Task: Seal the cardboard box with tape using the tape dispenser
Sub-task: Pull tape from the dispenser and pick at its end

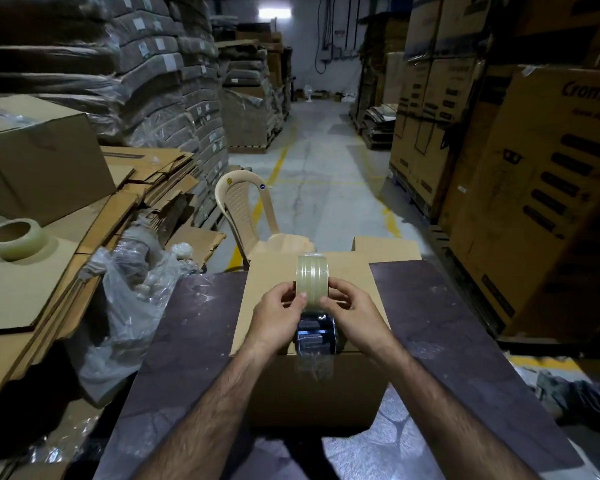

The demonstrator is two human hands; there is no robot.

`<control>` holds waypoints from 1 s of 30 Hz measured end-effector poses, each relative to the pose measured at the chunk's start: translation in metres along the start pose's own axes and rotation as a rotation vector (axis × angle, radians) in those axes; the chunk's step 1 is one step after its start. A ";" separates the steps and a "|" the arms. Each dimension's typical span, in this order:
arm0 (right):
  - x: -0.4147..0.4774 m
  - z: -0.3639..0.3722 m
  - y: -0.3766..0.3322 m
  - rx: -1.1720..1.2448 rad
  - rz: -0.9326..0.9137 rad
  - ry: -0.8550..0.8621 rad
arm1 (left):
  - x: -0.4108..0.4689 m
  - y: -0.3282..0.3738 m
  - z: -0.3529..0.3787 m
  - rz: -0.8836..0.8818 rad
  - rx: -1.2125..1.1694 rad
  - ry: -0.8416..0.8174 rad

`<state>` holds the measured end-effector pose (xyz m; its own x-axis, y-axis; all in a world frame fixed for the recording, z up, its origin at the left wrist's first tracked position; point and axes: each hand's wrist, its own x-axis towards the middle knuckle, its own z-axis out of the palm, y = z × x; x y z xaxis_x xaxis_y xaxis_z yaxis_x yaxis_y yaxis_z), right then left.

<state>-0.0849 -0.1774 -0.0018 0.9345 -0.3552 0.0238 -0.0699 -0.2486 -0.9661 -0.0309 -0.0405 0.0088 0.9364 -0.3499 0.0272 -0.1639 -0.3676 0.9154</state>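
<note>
A brown cardboard box (pixel 274 271) lies on a dark table (pixel 440 323) in front of me, its flaps closed. A tape dispenser (pixel 314 336) with a dark blue body rests on the box's near top edge, carrying a roll of clear tape (pixel 313 275) that stands upright. A strip of tape runs from the dispenser down the box's front face. My left hand (pixel 276 317) pinches the roll from the left. My right hand (pixel 352 318) grips the roll and dispenser from the right.
A beige plastic chair (pixel 243 209) stands beyond the box. At left lie flattened cardboard sheets (pixel 42 271), a spare tape roll (pixel 16 237), a box (pixel 39 161) and crumpled plastic wrap (pixel 129 306). Large printed cartons (pixel 534 202) stand at right. An aisle (pixel 319 161) runs ahead.
</note>
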 end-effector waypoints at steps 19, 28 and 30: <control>-0.022 -0.052 0.005 0.051 -0.221 0.141 | -0.006 0.027 0.035 0.138 -0.096 -0.068; -0.054 -0.136 0.040 -0.232 -0.209 0.260 | -0.012 0.051 0.118 0.055 -0.165 -0.239; -0.062 -0.148 0.048 -0.306 -0.210 0.275 | -0.013 0.053 0.140 0.011 -0.152 -0.235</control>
<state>-0.1980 -0.3010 -0.0116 0.8151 -0.4844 0.3178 -0.0276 -0.5803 -0.8139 -0.0948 -0.1762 0.0011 0.8340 -0.5503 -0.0400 -0.1086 -0.2349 0.9659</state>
